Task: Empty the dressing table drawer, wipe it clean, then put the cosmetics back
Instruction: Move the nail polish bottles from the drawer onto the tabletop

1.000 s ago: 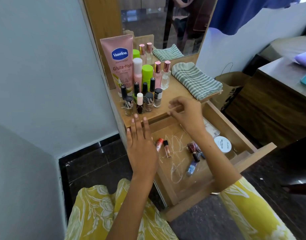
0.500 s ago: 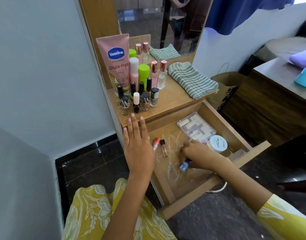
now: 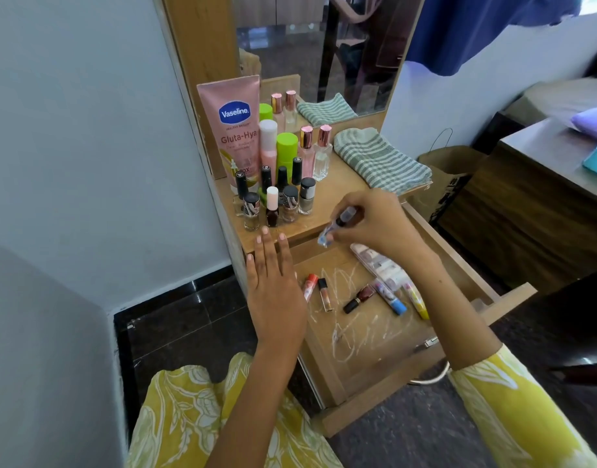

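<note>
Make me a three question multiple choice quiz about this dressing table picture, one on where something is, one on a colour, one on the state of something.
1. Where does the striped cloth lie?
A. in the drawer
B. on the table top
C. on the floor

2. What colour is the Vaseline tube?
A. pink
B. blue
C. white

3. How is the drawer?
A. shut
B. open and emptied
C. open, cosmetics inside

Answers:
1 B, it lies folded beside the perfume bottles under the mirror.
2 A, pink with a blue logo.
3 C, tubes lie on its scribbled bottom while the right hand holds a small tube above it; the left hand rests flat.
</note>
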A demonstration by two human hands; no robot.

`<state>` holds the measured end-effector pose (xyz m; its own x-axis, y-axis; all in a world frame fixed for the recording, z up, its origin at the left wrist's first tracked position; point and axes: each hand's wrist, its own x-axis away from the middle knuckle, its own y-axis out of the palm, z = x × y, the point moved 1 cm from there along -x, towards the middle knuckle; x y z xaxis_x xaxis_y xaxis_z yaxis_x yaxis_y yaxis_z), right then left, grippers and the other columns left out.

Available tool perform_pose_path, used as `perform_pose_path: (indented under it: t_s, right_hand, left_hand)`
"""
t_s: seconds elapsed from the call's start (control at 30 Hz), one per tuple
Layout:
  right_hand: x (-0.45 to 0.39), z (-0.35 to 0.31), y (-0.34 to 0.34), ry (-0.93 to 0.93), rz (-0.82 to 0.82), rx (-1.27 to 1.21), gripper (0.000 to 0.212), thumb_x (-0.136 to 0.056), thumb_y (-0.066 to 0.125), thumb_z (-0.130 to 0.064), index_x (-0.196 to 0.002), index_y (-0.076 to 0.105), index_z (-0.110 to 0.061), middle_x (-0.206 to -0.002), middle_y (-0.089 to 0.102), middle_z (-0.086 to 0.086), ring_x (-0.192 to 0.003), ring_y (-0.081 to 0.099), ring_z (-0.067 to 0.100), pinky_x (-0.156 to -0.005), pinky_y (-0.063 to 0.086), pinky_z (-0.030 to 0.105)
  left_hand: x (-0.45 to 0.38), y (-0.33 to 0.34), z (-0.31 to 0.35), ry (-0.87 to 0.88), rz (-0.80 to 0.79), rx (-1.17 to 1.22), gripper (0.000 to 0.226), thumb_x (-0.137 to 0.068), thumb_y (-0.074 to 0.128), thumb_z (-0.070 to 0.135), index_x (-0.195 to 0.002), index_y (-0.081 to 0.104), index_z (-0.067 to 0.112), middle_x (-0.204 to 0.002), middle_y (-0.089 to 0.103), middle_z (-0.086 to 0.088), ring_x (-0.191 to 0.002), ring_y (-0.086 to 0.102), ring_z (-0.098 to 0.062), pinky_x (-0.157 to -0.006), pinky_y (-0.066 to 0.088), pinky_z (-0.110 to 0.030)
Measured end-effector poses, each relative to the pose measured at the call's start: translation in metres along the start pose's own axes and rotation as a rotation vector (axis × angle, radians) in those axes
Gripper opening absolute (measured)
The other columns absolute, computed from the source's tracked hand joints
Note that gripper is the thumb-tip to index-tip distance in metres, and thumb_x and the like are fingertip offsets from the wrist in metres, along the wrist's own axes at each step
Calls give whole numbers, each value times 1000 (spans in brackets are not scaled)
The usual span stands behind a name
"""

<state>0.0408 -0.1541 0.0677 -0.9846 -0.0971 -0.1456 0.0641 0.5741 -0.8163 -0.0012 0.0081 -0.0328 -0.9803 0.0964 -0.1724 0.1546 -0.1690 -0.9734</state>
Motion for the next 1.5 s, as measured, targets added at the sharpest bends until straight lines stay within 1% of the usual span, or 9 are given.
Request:
perform_pose_path:
  t_s: [0.13,0.27,0.4,0.67,1.03,1.2,1.3,1.4,1.5]
  right_hand:
    - [-21,8,-1,116,161,-107,25,-65,84,-13,-84,68,-6,-76,66,5,-66,60,12,-55,41,9]
    - [-39,13,11,154,235,-165,28,-70,81,-12,-93,68,-3,-81,65,6,-69,62,14,-68,50,23]
    - [-49,12,28,131,249,-190,25,-74,79,-13,-95,69,-7,-85,67,6,-67,61,10,-66,48,14]
    - [-53,11,43,153,417,-321,22,-77,76,-11,-96,65,-7,-87,62,-1,-76,58,13,-77,54,39]
    - [-55,19,45,180,368,-459,26,-76,76,-6,-97,62,-4,-95,67,11,-80,66,21,-76,57,39]
    - [-42,23,43,231,258,-470,32,-74,76,1,-102,61,0,-102,67,13,-87,66,21,-81,55,28]
    - [-16,31,29,93,214,-191,15,-77,73,-2,-83,63,-11,-86,69,0,-78,64,11,-78,55,24]
    - [12,48,27,52,-248,101,11,-76,72,-7,-81,67,-16,-87,69,-1,-82,65,12,-80,56,34]
    - [33,67,44,120,-613,513,35,-75,73,-13,-109,67,-20,-109,65,1,-100,61,19,-86,51,35]
  left_hand:
    - [0,-1,1,4,11,24,77,-97,26,49,-144,-22,12,-152,-27,-13,-142,-20,-28,-115,-11,-40]
    - [1,-2,1,7,17,40,76,-98,25,49,-146,-19,11,-152,-27,-13,-142,-21,-28,-115,-11,-39]
    - [2,-5,2,13,29,83,68,-94,11,45,-148,-12,11,-152,-25,-13,-143,-17,-28,-115,-13,-38]
    - [2,-4,0,16,44,67,69,-94,13,45,-147,-16,10,-152,-26,-14,-142,-20,-28,-113,-17,-38]
    - [3,-4,2,17,52,88,69,-89,7,41,-148,-9,10,-153,-21,-13,-143,-15,-29,-114,-13,-37]
    - [3,-5,1,22,62,97,69,-88,6,39,-148,-8,10,-153,-19,-13,-143,-15,-29,-114,-13,-37]
    - [3,-5,1,22,65,89,69,-88,5,39,-149,-8,10,-154,-19,-14,-143,-16,-28,-115,-12,-38]
    - [2,-1,1,21,84,82,67,-94,22,36,-150,-2,8,-156,-14,-15,-144,-11,-29,-116,-6,-40]
    - [3,2,0,16,55,50,78,-96,37,43,-149,-7,8,-156,-15,-16,-144,-13,-28,-118,-3,-41]
